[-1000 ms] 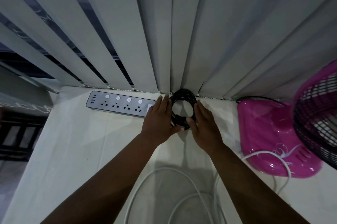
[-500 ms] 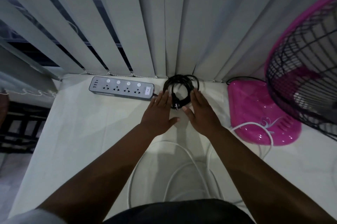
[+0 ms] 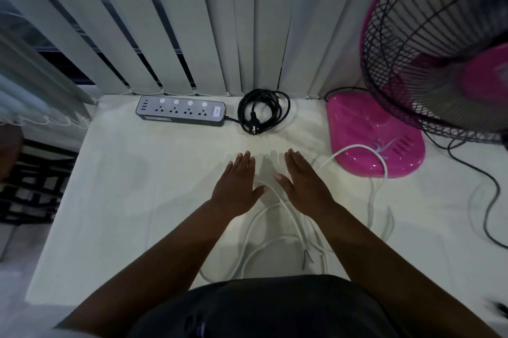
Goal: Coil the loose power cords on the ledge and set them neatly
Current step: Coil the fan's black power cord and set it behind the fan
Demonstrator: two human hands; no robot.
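Note:
A black power cord [image 3: 264,111] lies coiled at the back of the white ledge [image 3: 123,186], its plug resting inside the loop, joined to a grey power strip [image 3: 181,110] on its left. My left hand [image 3: 237,183] and my right hand [image 3: 303,182] hover flat and empty side by side, well in front of the coil, fingers apart. A loose white cord [image 3: 288,216] runs in loops under and behind my hands, with bare wire ends near my right forearm, and one strand arcs over the pink fan base.
A pink fan [image 3: 428,43] with a black grille stands at the right on its pink base [image 3: 368,128]. A thin black cable [image 3: 492,189] trails on the ledge at far right. Vertical blinds [image 3: 192,21] close off the back. The ledge drops off at the left.
Both hands let go of the black coil and drew back toward me. The coil stays where it was set beside the power strip. The view has pulled back.

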